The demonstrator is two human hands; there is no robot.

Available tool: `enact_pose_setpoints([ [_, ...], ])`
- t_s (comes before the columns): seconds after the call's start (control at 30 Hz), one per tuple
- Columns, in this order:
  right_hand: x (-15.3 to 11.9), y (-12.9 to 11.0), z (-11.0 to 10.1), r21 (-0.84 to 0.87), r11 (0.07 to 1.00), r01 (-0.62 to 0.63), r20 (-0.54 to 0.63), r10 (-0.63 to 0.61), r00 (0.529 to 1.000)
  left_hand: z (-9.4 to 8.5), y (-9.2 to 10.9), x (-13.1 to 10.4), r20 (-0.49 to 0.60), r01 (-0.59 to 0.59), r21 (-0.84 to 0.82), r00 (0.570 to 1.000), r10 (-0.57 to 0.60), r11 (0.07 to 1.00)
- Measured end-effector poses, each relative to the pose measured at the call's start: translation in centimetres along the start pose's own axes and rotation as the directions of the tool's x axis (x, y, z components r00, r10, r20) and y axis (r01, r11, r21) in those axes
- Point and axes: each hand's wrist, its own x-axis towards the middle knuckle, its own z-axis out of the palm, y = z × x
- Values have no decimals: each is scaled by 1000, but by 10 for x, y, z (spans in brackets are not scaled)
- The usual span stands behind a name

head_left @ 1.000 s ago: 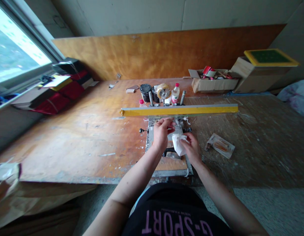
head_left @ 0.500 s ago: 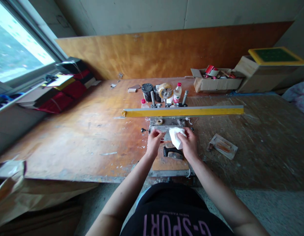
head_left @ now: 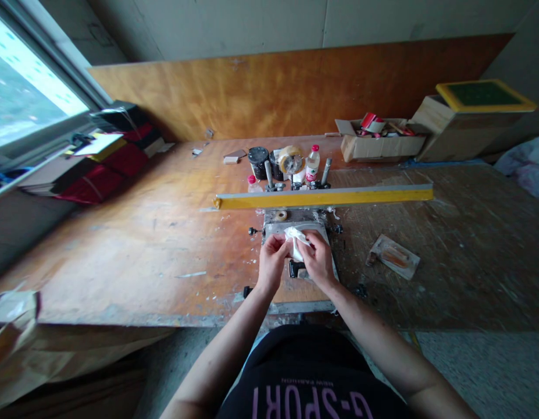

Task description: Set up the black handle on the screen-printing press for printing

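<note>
A crumpled white cloth or tissue (head_left: 296, 244) is between my two hands, above a small metal-topped fixture (head_left: 311, 228). My left hand (head_left: 273, 256) pinches its left edge. From the right, my right hand (head_left: 317, 256) grips it with fingers closed. Just below the hands lies a black-handled tool (head_left: 294, 268), partly covered by my right hand. Behind the hands a long yellow bar (head_left: 321, 199) crosses the fixture, and a small tape roll (head_left: 281, 215) sits in front of the bar.
Black jars (head_left: 258, 163), a large tape roll (head_left: 291, 160) and a red-capped bottle (head_left: 313, 164) stand behind the bar. A flat scraper-like tool (head_left: 395, 256) lies right. An open carton (head_left: 382, 148) is at the back right; red and black stacks (head_left: 95, 180) sit left.
My right hand has moved left with the white cloth, which is now bunched between both hands. My left hand has closed on its left edge. The view has shifted slightly.
</note>
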Motion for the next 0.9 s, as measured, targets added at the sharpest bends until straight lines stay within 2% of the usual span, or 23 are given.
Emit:
enact_pose_setpoints([
  [0.03,-2,1,-1,7,1000,16,45,-17,999,0,-1,1,-9,0,-2,1000,0,1000],
  [0.1,-4,6,-2,15,999,-36,103,34,994,-1,0,2,-9,12,27,1000,-12,1000],
  [0.2,1,13,0,-4,981,-195,64,195,979,-5,7,2,2,46,126,999,-46,991],
  [0.27,8,11,0,39,967,-250,17,250,968,-9,13,1,-6,37,182,999,-37,983],
  [0.33,14,1,1,115,964,-238,-17,242,970,-12,19,1,-35,8,210,999,-1,978],
  [0.4,20,-13,2,158,972,-173,-65,185,981,-16,23,2,-63,-22,214,997,37,977],
  [0.53,35,-27,9,37,999,-35,-205,42,978,-19,25,4,-65,-36,209,997,50,977],
  [0.63,48,-13,20,-86,996,-36,-270,12,963,-20,23,2,-73,-15,208,997,31,978],
  [0.7,50,4,26,-132,989,-72,-268,34,963,-22,21,1,-87,2,203,996,16,979],
  [0.8,40,28,28,-186,977,-103,-212,62,975,-31,19,0,-110,14,206,994,9,978],
  [0.9,23,46,20,-223,969,-108,-138,79,987,-39,27,4,-160,-42,196,984,74,980],
])
